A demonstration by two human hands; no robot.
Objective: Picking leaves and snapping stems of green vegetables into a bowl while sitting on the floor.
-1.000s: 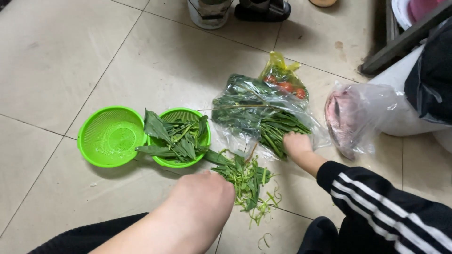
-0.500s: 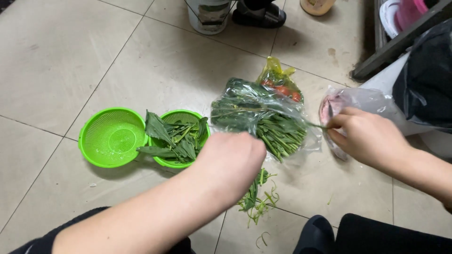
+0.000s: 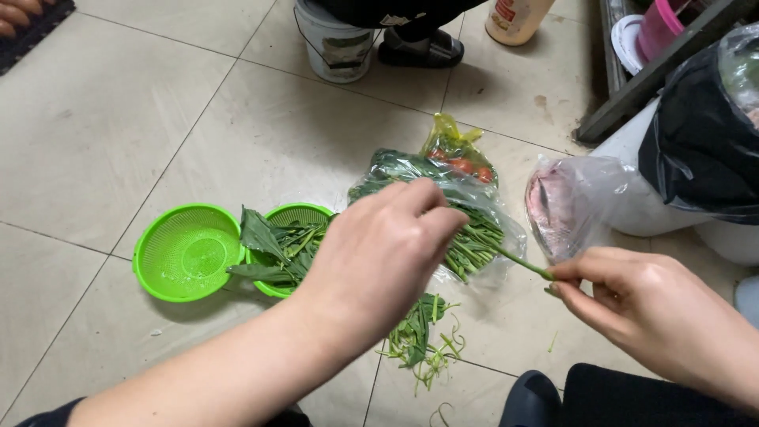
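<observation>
A thin green vegetable stalk [image 3: 506,253] stretches between my two hands above the floor. My left hand [image 3: 387,249] pinches its upper end near the clear plastic bag of green stalks [image 3: 474,245]. My right hand [image 3: 640,304] pinches the lower end at the right. A green bowl [image 3: 296,213] full of picked leaves sits to the left, beside an empty green colander [image 3: 186,253]. Trimmed green scraps [image 3: 423,336] lie on the tiles below my left hand.
A yellow bag with red tomatoes [image 3: 458,158] lies behind the greens. A clear bag with pinkish contents [image 3: 561,202] leans on a white bin lined in black [image 3: 704,158]. A white bucket [image 3: 336,43], another person's sandalled foot [image 3: 419,49] and a bottle [image 3: 518,20] stand at the top.
My right hand lifted from the bag of stalks and drew one stalk out to the right. My left hand rose and took its other end. The view shifted downward.
</observation>
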